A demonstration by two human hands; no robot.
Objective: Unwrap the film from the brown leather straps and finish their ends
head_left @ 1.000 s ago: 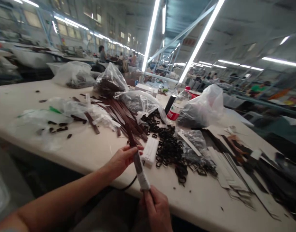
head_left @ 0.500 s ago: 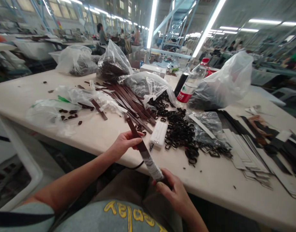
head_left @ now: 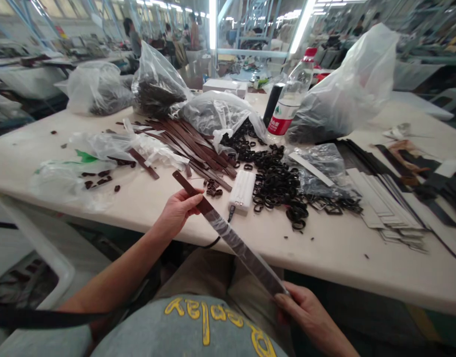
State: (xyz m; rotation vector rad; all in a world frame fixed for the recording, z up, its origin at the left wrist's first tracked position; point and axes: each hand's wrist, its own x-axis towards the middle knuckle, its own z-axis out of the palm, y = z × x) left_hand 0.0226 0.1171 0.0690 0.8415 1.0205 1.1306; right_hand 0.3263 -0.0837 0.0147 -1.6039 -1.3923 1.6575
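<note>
My left hand pinches a dark brown leather strap near its upper end, above the table's front edge. A clear plastic sleeve covers the strap's lower length. My right hand grips the sleeve's bottom end, low over my lap. The strap runs diagonally from upper left to lower right between both hands. A pile of more brown straps and a heap of black rings lie on the table beyond it.
On the cream table are several plastic bags of parts, a water bottle, a white power bank, flat card strips at right and loose plastic at left. Other people work far behind.
My right hand has pulled down and to the right, drawing the clear sleeve out longer along the strap. The camera view tilted down toward my lap.
</note>
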